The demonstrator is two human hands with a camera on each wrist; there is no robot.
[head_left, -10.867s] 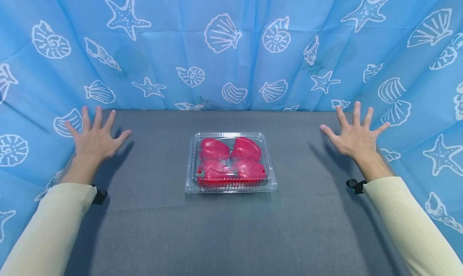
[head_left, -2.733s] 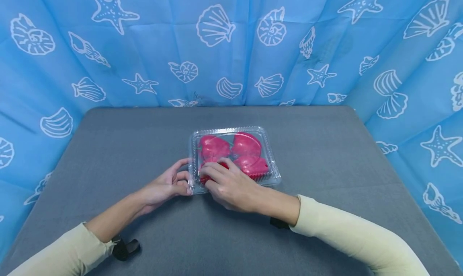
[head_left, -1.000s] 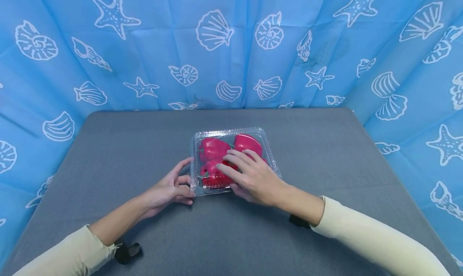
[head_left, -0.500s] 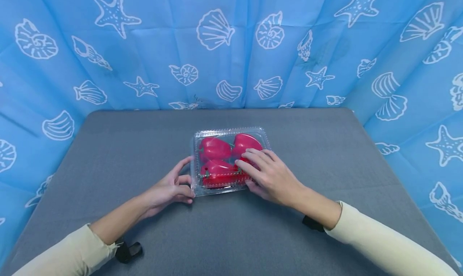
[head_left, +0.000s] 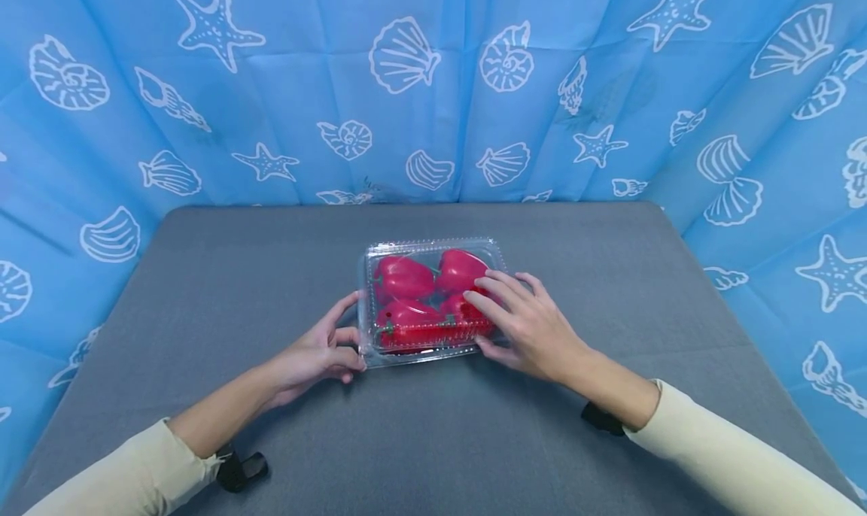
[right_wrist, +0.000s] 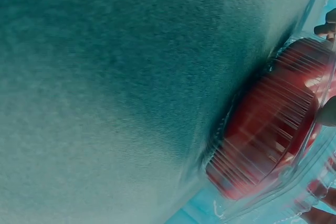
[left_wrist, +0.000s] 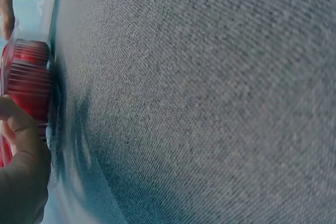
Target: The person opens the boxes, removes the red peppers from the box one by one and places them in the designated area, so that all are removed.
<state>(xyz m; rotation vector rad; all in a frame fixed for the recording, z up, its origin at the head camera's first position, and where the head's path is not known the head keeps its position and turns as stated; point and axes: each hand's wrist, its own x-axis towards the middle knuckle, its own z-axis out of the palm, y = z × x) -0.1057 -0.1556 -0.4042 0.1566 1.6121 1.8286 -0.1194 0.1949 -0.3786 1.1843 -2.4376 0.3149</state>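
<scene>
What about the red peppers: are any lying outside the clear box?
No, all four red peppers in view lie inside the clear box, which sits on the grey table.

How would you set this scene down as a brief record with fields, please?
Container: clear plastic box, on the table
Contents: four red peppers
Left hand: holds the box's left edge near the front corner
Right hand: at the box's right side, fingers over its top
Table: grey
Backdrop: blue curtain, white sea motifs
</scene>
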